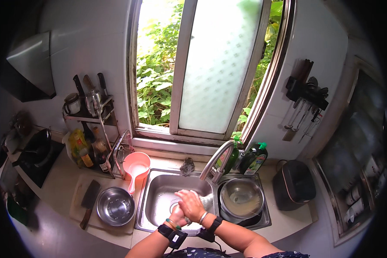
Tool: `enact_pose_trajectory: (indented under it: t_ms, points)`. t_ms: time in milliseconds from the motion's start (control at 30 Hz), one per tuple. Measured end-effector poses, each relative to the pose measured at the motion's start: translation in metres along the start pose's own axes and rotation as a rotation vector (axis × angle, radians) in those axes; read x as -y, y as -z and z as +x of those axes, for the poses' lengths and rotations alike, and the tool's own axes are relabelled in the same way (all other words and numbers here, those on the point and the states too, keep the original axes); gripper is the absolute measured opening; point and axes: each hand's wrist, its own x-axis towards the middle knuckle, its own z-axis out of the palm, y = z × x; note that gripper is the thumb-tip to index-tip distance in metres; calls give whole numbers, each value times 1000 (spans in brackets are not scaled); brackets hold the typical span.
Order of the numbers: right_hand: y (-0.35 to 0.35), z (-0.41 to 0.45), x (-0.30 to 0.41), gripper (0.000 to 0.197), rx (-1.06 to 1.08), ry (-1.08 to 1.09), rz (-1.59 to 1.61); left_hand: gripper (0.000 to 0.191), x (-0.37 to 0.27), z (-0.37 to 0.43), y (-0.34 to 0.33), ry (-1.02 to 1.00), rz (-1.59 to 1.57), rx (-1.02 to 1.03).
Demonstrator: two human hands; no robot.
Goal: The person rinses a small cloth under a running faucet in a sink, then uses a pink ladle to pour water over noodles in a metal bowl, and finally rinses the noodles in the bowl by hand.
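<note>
Over the left basin of the steel sink [163, 183], my left hand [178, 215] and my right hand [192, 203] are pressed together, the right one on top. Part of a pale, whitish-grey item [207, 201] shows beside the right hand; whether either hand grips it cannot be told. The curved faucet [216, 154] stands behind them. In the right basin sits a steel bowl [242, 198] with cloudy liquid. Left of the sink, a steel bowl [116, 206] and a cleaver [91, 195] rest on a cutting board [80, 187].
A pink dipper [137, 166] and a steel-wool scrubber [187, 167] lie behind the sink. Green-capped bottles [254, 158] stand near the faucet, and a black appliance [294, 185] is at the right. A rack [108, 121] with bottles and knives stands left of the window.
</note>
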Motion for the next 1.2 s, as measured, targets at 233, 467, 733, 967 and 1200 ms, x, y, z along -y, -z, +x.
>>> enact_pose_trajectory:
  t_ms: [233, 467, 733, 967, 1200]
  points:
    - [2, -36, -1, 47, 136, -171, 122, 37, -21, -17, 21, -7, 162, -17]
    - [40, -15, -46, 39, 228, -307, 725, 38, -47, -28, -41, 107, 651, 164]
    - [111, 8, -35, 19, 17, -518, 1091, 34, -73, -38, -27, 242, 922, 137]
    - [171, 82, -31, 18, -308, -311, 625, 37, -100, -6, -77, -120, 695, 183]
    - [180, 99, -124, 57, -554, -290, -396, 36, -86, -5, -84, -157, 605, -3]
